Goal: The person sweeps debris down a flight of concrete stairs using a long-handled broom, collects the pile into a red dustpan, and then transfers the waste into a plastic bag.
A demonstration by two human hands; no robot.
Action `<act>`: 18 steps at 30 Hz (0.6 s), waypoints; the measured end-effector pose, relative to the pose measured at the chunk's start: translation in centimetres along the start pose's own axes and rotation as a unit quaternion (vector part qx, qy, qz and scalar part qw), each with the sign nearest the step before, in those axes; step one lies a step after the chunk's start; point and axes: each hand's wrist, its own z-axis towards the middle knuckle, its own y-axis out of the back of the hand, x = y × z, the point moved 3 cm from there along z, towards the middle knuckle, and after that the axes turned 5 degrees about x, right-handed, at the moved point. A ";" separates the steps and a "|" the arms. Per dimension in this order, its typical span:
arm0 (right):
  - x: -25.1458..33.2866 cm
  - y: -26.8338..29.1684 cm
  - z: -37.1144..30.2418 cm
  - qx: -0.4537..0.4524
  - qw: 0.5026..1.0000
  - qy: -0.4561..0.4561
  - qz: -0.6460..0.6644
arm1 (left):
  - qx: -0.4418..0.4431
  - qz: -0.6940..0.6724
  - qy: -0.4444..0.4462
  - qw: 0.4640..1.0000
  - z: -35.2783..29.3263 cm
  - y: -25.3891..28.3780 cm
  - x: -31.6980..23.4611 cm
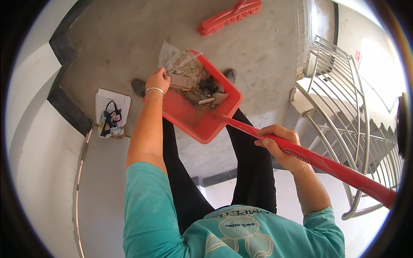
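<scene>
A red dustpan (202, 131) is tilted between my legs, with grey dust, dark fluff and scraps of cardboard (180, 81) heaped toward its far lip. My right hand (282, 144) is wrapped round its long red handle (327, 167), which slants off to the lower right. At the pan's left edge my left hand (158, 81) is closed, its fingertips at a crumpled clear plastic bag (168, 54) that sits against the far lip. The fingertips are partly hidden, but they appear to pinch the bag.
A red broom head (230, 17) with bristles rests on the concrete floor ahead. To the left lies a white bag with dark straps (112, 114) by the wall. A metal stair railing (335, 99) stands at the right, with steps beyond. My dark shoes (138, 87) flank the pan.
</scene>
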 end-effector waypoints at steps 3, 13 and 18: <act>-0.2 -0.4 0.0 0.011 1.000 0.007 -0.003 | -0.042 -0.003 -0.030 0.999 -0.6 -0.2 1.1; -0.8 -1.4 0.7 0.027 0.999 -0.032 0.025 | 0.037 -0.007 0.068 0.997 -2.0 -2.5 3.3; -0.3 -1.4 1.7 0.033 0.998 -0.041 0.021 | 0.028 -0.097 0.036 0.994 -1.2 -2.8 5.4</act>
